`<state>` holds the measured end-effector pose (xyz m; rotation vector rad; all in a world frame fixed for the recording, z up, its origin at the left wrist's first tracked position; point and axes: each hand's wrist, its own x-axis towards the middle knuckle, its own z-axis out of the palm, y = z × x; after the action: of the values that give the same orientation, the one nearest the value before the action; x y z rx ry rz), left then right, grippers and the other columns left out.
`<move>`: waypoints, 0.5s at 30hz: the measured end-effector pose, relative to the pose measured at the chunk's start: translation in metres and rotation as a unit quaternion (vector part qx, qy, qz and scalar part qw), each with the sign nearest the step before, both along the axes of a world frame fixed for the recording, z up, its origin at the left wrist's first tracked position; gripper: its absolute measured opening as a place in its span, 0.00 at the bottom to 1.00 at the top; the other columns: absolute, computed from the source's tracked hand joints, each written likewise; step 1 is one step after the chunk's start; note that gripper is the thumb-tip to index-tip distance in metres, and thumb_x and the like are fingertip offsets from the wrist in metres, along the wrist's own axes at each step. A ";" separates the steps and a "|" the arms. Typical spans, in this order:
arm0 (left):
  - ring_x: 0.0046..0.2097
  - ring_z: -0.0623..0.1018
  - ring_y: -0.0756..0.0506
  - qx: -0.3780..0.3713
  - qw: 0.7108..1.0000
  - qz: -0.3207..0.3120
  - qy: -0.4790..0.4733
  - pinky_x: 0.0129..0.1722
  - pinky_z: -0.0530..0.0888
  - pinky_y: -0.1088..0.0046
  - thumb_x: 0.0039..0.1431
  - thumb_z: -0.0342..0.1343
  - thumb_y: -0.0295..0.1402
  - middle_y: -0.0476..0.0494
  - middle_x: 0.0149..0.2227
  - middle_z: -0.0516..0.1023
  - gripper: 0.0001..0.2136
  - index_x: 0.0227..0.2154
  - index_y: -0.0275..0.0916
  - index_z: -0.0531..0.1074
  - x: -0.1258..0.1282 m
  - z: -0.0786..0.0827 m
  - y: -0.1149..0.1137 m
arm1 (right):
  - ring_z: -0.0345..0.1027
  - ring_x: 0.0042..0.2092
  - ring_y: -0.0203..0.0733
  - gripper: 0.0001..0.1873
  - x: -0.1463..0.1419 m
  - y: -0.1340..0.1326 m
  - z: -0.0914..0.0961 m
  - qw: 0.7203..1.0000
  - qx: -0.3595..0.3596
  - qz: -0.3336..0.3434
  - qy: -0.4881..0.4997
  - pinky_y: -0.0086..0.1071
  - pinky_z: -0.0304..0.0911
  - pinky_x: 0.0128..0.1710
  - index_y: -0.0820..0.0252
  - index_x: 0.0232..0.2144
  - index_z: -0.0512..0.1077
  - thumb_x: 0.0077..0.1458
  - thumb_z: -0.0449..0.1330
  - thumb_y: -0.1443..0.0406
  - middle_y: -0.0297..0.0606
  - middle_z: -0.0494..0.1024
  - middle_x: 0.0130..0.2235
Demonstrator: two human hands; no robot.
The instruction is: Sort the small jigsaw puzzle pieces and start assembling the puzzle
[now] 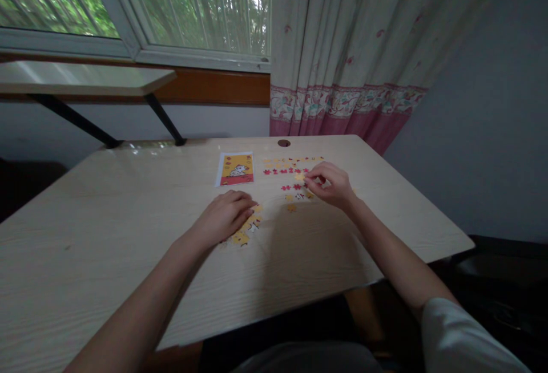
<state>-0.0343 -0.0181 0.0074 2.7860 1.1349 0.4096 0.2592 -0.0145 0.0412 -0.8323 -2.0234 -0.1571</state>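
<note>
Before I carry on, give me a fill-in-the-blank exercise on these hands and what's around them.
1. Mostly ____ puzzle pieces lie by the left hand.
2. The longer row of red puzzle pieces lies nearer the person's ____ hand than the other.
3. The printed picture is yellow above a ____ strip at its bottom.
4. Below its flowered border, the curtain is ____.

Missing words: yellow; right; red; pink.

Here's the table [128,219]: picture sheet [237,169] on the far side, puzzle rows [286,171] to its right, right hand [331,185] at their right; nearer, loose pieces [241,238] beside the left hand [225,216]. Curtain [342,48] far behind!
</note>
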 end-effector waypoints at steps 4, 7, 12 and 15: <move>0.44 0.73 0.41 0.013 1.000 0.009 0.018 0.45 0.70 0.62 0.61 0.46 0.33 0.39 0.41 0.75 0.13 0.40 0.40 0.76 -0.008 0.000 0.005 | 0.58 0.24 0.29 0.05 0.012 0.002 0.001 0.965 -0.226 0.016 -0.131 0.25 0.53 0.27 0.61 0.25 0.72 0.50 0.57 0.67 0.29 0.68 0.22; 0.42 0.73 0.42 0.015 1.000 0.013 0.022 0.44 0.70 0.62 0.61 0.46 0.35 0.39 0.38 0.75 0.14 0.37 0.39 0.77 -0.011 0.001 0.007 | 0.56 0.23 0.28 0.05 0.016 0.003 -0.002 0.916 -0.348 0.023 -0.196 0.23 0.49 0.26 0.62 0.24 0.72 0.48 0.56 0.68 0.27 0.65 0.21; 0.42 0.73 0.41 0.007 0.999 0.038 0.018 0.44 0.70 0.61 0.61 0.46 0.35 0.39 0.38 0.76 0.14 0.37 0.38 0.77 -0.014 0.003 0.008 | 0.55 0.24 0.28 0.04 0.017 0.007 -0.010 0.885 -0.404 0.027 -0.231 0.23 0.49 0.26 0.62 0.24 0.71 0.45 0.56 0.71 0.27 0.65 0.22; 0.44 0.73 0.39 0.010 0.998 0.057 0.026 0.44 0.69 0.60 0.61 0.46 0.36 0.37 0.40 0.76 0.15 0.40 0.37 0.75 -0.016 0.001 0.009 | 0.54 0.23 0.28 0.04 0.018 0.009 -0.015 0.877 -0.414 0.023 -0.244 0.23 0.50 0.26 0.62 0.24 0.72 0.45 0.57 0.71 0.27 0.66 0.22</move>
<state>-0.0498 -0.0096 0.0088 2.7731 1.3133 0.3616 0.2775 -0.0051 0.0259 -1.3624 -2.6162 0.6419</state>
